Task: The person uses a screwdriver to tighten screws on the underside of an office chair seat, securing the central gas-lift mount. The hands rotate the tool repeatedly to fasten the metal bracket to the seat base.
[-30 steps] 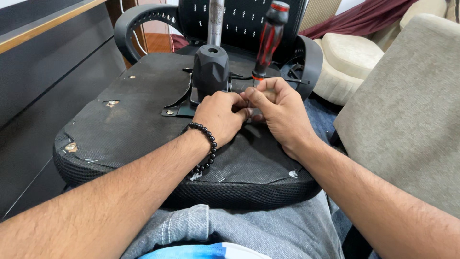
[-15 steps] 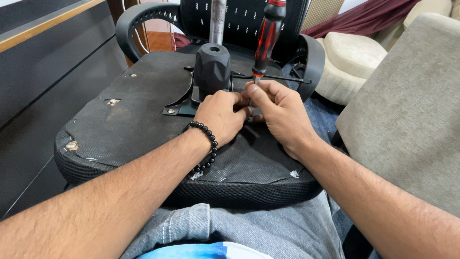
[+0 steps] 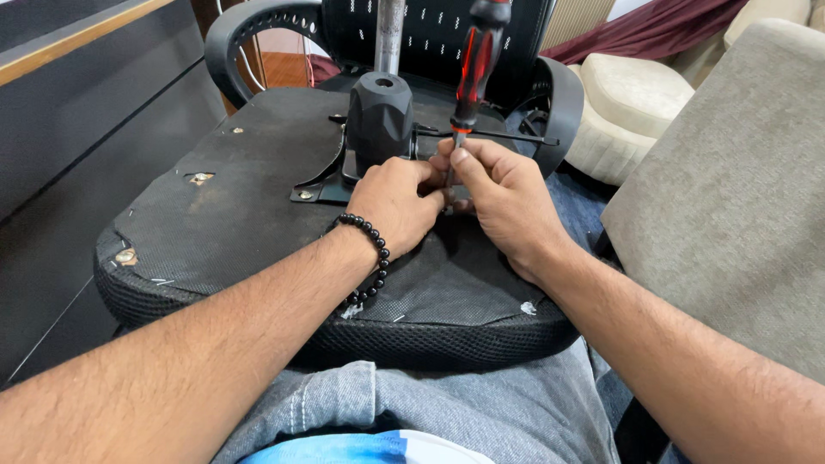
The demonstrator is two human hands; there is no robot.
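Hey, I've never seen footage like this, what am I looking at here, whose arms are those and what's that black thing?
A camera worn on a person's head looks down at their own two bare arms. The black thing is an office chair seat turned upside down across their lap, with its dark centre mount facing up. The left hand, with a bead bracelet, rests beside the mount. The right hand pinches the shaft of a red-and-black screwdriver held upright. A beige sofa stands to the right.

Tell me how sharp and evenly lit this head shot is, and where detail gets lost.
Head view: soft, even daylight, no hard shadows; hands, left and right, and the screwdriver sharp; the black seat underside dark but its weave readable; the screwdriver tip hidden between the fingers; forearms stretched by wide-angle distortion at the bottom edge.
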